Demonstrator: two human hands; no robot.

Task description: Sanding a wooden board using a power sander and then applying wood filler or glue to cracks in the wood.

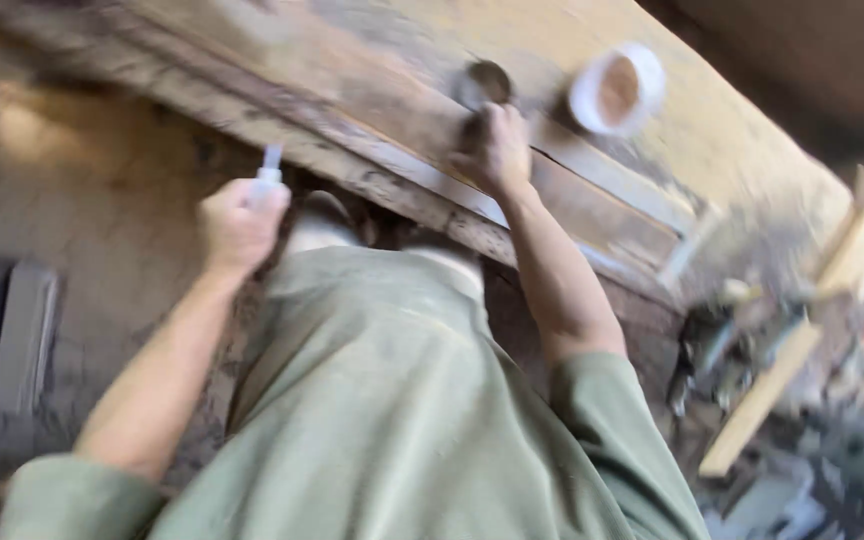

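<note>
Worn wooden counter (pixel 592 215), plank axis running left to right. My right hand (pixel 497 150) closes on a round tool (pixel 485 84), beside a white cup (pixel 617 90). My left hand (pixel 237 225), off the counter, grips a small bottle (pixel 269 175) upright.

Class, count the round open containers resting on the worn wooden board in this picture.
2. A white round tub with brown contents lies toward the board's right. A smaller dark round tin sits just left of it, directly above the right hand. Blur may hide others.
</note>
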